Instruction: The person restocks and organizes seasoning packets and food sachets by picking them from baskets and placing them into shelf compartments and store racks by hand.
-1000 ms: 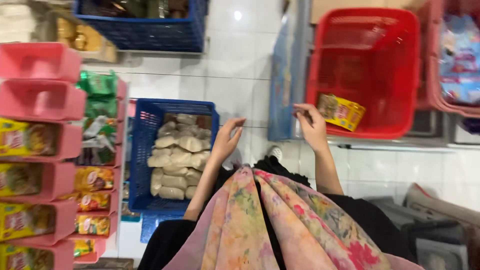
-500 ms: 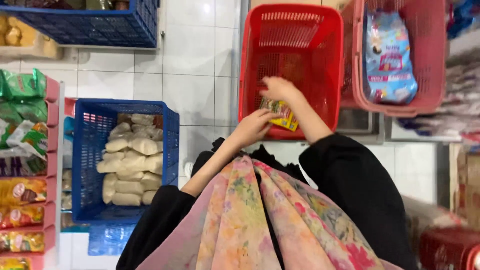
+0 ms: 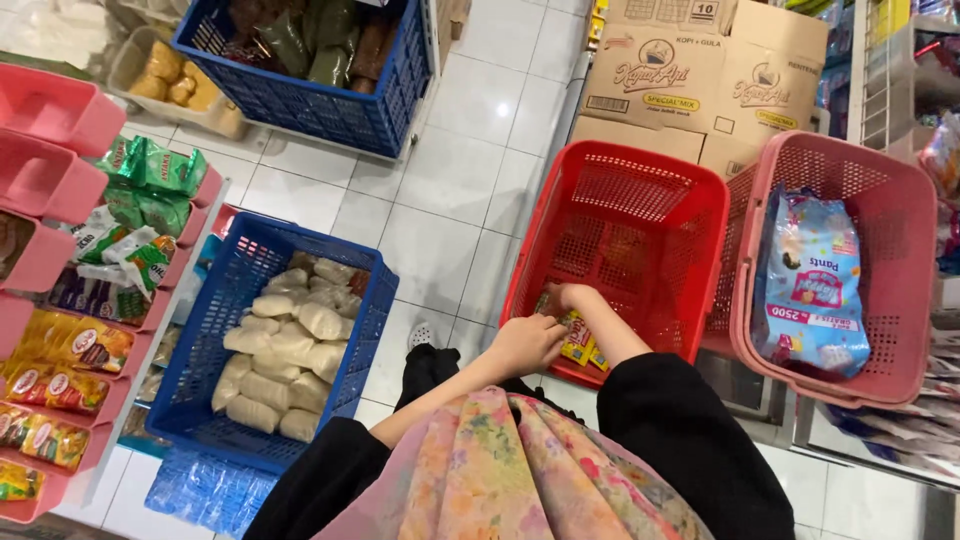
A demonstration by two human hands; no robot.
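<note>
yellow packets [image 3: 582,340] are pinched by both hands, left [image 3: 525,343] and right [image 3: 568,298], over the red basket [image 3: 640,190] rim, where one could be dropped outside if jostled.

White tile floor [image 3: 455,215] under us: two blue crates [image 3: 290,340] [image 3: 320,75], red basket [image 3: 625,240], cardboard boxes [image 3: 700,80] sit directly on it.

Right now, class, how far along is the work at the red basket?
Done: the yellow packets have reached the red basket, near its front wall. In hand: both the left hand and the right hand are on them, low inside. Left: letting go; whether the packets rest on the bottom is unclear, and little else shows in the basket.
</note>
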